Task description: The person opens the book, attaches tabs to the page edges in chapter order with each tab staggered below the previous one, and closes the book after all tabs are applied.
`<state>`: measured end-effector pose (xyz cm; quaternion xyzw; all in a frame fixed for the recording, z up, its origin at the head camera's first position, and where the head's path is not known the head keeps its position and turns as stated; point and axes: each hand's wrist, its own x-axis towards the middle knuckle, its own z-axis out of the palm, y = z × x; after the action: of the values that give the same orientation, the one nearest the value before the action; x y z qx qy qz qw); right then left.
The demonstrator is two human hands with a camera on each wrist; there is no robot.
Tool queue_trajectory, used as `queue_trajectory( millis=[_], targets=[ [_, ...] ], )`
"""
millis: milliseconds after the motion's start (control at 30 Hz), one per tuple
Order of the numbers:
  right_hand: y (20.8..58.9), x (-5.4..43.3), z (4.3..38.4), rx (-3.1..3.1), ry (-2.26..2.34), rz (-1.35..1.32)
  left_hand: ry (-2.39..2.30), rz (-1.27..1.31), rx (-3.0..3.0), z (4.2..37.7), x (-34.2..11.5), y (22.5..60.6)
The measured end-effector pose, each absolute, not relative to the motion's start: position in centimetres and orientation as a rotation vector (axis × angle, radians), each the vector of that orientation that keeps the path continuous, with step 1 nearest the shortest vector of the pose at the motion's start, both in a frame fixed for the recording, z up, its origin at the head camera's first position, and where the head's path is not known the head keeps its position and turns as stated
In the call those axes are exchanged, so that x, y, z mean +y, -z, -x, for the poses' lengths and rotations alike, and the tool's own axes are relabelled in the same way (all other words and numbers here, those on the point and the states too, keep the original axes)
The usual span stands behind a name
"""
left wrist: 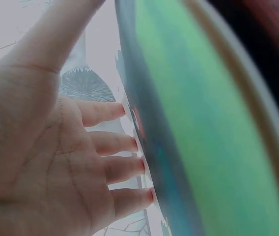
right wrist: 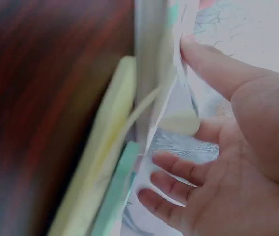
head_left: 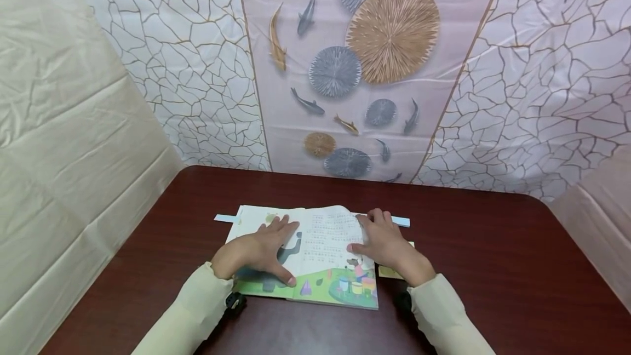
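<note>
An open picture book (head_left: 325,267) with printed text and coloured drawings lies on the table. My left hand (head_left: 266,248) rests on its left page with fingers and thumb spread; in the left wrist view its fingertips (left wrist: 147,195) touch the paper. My right hand (head_left: 389,242) is at the right edge of the book, pinching the right page (head_left: 332,229) between thumb and index finger. That page bows up, and its curled edge hides the index fingertip in the right wrist view. The other right fingers (right wrist: 171,164) are bent loosely beside the paper.
A yellow pad (right wrist: 93,157) and a green piece (right wrist: 115,191) lie beside the book, under the right hand. Pale blue strips (head_left: 225,218) stick out past both sides. The dark wooden table (head_left: 493,267) meets a patterned cloth (head_left: 197,70) behind.
</note>
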<state>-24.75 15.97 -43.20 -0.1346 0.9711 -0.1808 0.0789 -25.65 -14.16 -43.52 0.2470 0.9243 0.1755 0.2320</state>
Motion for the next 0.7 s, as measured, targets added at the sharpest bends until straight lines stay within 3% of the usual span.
queue_trajectory(
  millis=[433,700],
  targets=[
    [40.6,13.9,23.1,2.352,1.8,0.268,-0.484,-0.788,2.604,25.7,-14.9,43.3],
    [42.6,12.9,22.8,2.254,1.635,0.501,-0.661,-0.771,2.731,25.2,-13.3,43.7]
  ],
)
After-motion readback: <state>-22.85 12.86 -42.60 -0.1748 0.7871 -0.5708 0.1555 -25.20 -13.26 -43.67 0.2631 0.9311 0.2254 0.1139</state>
